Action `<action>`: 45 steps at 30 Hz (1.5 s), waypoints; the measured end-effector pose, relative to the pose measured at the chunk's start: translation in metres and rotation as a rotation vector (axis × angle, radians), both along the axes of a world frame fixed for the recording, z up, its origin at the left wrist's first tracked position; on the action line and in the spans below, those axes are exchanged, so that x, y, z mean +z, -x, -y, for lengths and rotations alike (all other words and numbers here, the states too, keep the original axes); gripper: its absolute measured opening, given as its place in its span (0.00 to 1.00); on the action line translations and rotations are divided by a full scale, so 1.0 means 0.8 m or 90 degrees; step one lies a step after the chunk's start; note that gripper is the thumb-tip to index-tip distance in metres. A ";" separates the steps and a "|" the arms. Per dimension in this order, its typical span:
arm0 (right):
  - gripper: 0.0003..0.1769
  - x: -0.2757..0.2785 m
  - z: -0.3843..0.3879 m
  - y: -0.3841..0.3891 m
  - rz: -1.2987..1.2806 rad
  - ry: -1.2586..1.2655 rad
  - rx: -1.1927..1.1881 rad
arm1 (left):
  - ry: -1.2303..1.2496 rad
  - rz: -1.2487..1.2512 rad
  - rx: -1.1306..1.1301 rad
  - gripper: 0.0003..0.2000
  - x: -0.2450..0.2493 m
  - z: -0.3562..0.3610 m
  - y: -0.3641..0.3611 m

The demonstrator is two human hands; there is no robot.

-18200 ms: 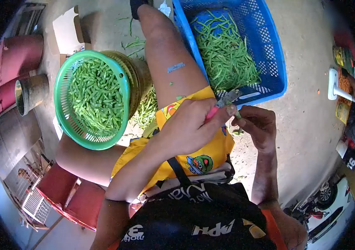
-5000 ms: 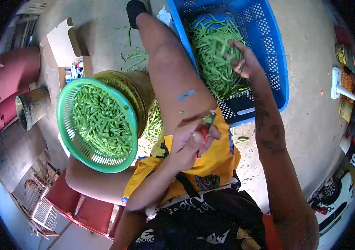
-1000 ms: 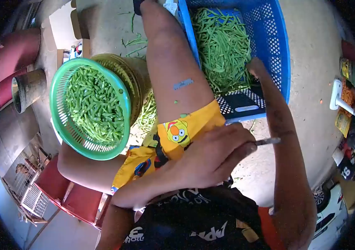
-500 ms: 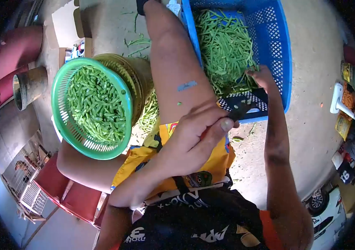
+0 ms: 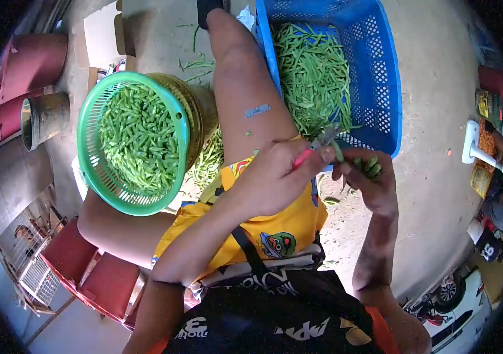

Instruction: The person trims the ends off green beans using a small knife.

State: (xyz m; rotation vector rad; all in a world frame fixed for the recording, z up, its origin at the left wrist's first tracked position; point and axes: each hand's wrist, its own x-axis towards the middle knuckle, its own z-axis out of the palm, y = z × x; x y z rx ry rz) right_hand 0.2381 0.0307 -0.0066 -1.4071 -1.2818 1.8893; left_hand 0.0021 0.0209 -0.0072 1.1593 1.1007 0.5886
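Green beans (image 5: 313,76) lie long and seemingly uncut in a heap near the left wall of the blue crate (image 5: 375,65), and by that pile a good share is left to cut. Short cut pieces (image 5: 136,138) fill much of the green basket (image 5: 183,135), so plenty looks done; more lie on the floor (image 5: 434,118) beside the yellowish bucket (image 5: 204,112). Your left hand (image 5: 275,177) has its grip closed round the red-handled knife (image 5: 303,159), blade against a bean (image 5: 338,152). Your right hand (image 5: 378,192) pinches that bean, its grip partly curled over several green pieces (image 5: 372,167), uncounted toward the basket's share.
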 end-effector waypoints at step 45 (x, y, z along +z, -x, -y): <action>0.11 -0.315 -0.110 -0.089 0.465 -0.289 0.316 | -0.180 -0.086 -0.193 0.16 -0.006 0.029 -0.019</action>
